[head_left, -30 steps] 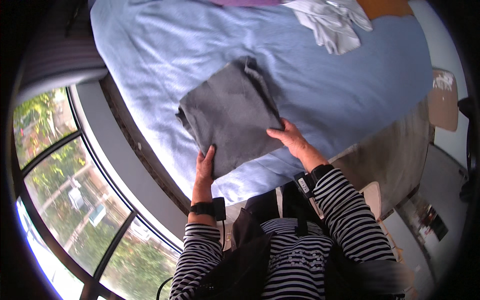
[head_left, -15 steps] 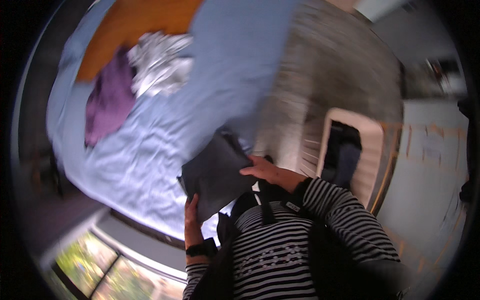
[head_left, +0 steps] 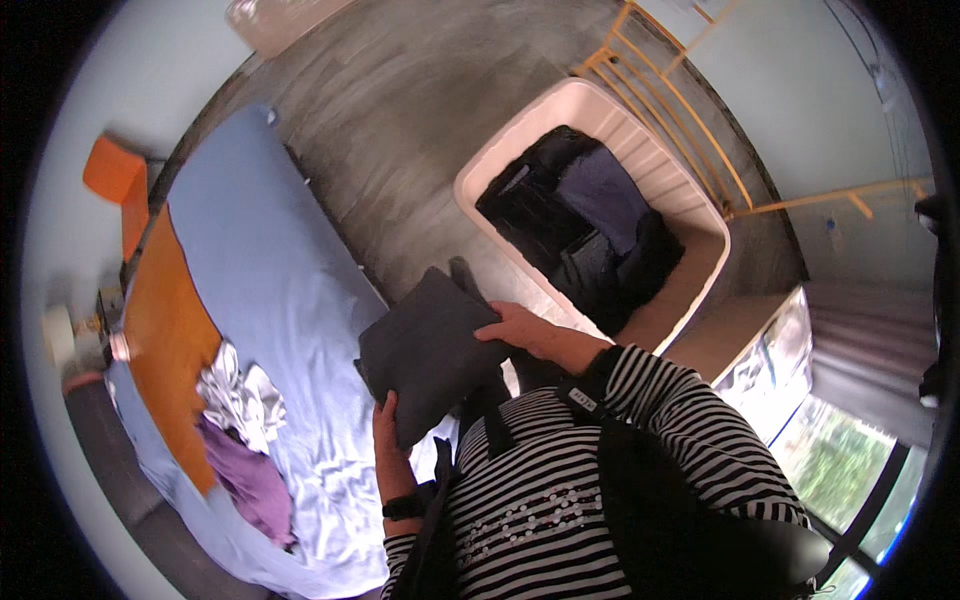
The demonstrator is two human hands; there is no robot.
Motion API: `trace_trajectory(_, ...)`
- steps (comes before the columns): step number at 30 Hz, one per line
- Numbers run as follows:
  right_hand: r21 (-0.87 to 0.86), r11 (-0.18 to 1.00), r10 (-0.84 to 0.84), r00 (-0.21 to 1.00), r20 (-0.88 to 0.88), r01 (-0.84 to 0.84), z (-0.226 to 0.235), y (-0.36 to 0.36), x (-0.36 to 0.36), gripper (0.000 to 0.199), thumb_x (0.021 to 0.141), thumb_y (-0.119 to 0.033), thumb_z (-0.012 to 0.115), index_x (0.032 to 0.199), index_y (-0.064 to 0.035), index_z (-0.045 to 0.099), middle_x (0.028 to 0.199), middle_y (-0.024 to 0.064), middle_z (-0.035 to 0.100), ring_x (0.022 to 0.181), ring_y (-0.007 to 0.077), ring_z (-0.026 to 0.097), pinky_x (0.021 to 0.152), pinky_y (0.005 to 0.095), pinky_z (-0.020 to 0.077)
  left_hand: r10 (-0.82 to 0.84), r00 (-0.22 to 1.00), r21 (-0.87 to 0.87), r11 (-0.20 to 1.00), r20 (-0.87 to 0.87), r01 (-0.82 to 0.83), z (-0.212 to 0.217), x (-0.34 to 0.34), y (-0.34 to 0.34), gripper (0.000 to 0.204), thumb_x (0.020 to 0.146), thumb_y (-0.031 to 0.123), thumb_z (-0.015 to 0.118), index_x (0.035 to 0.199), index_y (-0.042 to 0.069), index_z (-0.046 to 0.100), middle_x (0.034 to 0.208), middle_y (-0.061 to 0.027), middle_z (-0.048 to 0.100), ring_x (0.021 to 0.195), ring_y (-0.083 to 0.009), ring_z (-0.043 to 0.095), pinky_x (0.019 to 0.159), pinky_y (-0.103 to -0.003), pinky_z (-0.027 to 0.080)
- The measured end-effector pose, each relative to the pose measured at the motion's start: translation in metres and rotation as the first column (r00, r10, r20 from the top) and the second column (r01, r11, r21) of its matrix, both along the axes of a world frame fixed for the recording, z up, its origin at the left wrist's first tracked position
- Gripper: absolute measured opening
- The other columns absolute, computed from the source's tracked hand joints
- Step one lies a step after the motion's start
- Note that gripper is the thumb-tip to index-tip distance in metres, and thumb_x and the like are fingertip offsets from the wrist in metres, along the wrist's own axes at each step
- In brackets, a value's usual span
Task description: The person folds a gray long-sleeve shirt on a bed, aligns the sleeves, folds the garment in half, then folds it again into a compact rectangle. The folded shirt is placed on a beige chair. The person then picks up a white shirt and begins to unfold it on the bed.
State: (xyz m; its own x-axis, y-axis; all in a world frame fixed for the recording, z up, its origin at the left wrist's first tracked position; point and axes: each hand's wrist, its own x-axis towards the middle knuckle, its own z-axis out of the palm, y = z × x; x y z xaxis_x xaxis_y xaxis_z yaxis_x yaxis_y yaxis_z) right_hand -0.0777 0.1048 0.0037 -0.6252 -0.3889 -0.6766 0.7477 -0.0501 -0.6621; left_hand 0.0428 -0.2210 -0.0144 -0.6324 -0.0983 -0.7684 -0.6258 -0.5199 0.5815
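Observation:
A folded dark grey garment (head_left: 428, 345) is held in front of my body between both hands. My left hand (head_left: 386, 428) grips its near left edge, with the thumb on top and the other fingers mostly hidden below. At its right edge, my right hand (head_left: 515, 330) is closed on the cloth, thumb uppermost. Just beyond, to the right, stands a large pale pink plastic bin (head_left: 690, 215). Folded dark clothes (head_left: 545, 205) lie inside it, one of them a dark blue piece (head_left: 603, 195).
A bed with a blue sheet (head_left: 235, 190) is on the left, bearing an orange blanket (head_left: 165, 340), a crumpled white cloth (head_left: 245, 398) and a purple cloth (head_left: 250, 485). A yellow metal rack (head_left: 690, 110) stands behind the bin. Grey floor (head_left: 400, 130) stretches between bed and bin.
My view and body have turned to the right, away from the bed and toward the bin. Both hands keep hold of the folded garment.

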Motion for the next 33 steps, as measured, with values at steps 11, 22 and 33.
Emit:
trace_trajectory(11, 0.083, 0.851, -0.524, 0.848, 0.079, 0.518, 0.012, 0.093, 0.073, 0.053, 0.088, -0.015, 0.070, 0.134, 0.0059, 0.054, 0.120, 0.0184, 0.066, 0.101, 0.0271, 0.066, 0.093, 0.0354, 0.0524, -0.524, 0.851, -0.016, 0.851, 0.031, 0.524, 0.006, -0.132, 0.083, 0.062, 0.092, 0.026, 0.071, 0.140, -0.004, 0.044, 0.126, -0.0209, 0.061, 0.104, -0.0345, 0.066, 0.085, -0.047, 0.057)
trace_trajectory(22, -0.063, 0.533, -0.811, 0.530, 0.247, 0.844, -0.010, 0.180, 0.080, 0.058, 0.086, -0.009, 0.071, 0.137, 0.0068, 0.049, 0.119, 0.0163, 0.065, 0.105, 0.0246, 0.064, 0.095, 0.0362, 0.0517, -0.754, 0.629, -0.095, 0.624, 0.187, 0.776, -0.003, -0.216, 0.218, 0.054, 0.093, 0.024, 0.071, 0.135, -0.003, 0.052, 0.122, -0.0142, 0.065, 0.104, -0.0251, 0.066, 0.089, -0.037, 0.055)
trace_trajectory(33, -0.079, 0.211, -0.936, 0.225, 0.272, 0.974, -0.059, 0.224, 0.059, 0.042, 0.089, -0.010, 0.068, 0.129, -0.0009, 0.058, 0.113, 0.0073, 0.068, 0.099, 0.0179, 0.064, 0.090, 0.0320, 0.0526, -0.978, 0.165, -0.022, 0.164, 0.129, 0.986, -0.029, -0.356, 0.383, 0.058, 0.091, 0.030, 0.072, 0.137, 0.000, 0.053, 0.121, -0.0132, 0.066, 0.106, -0.0224, 0.066, 0.092, -0.038, 0.053)
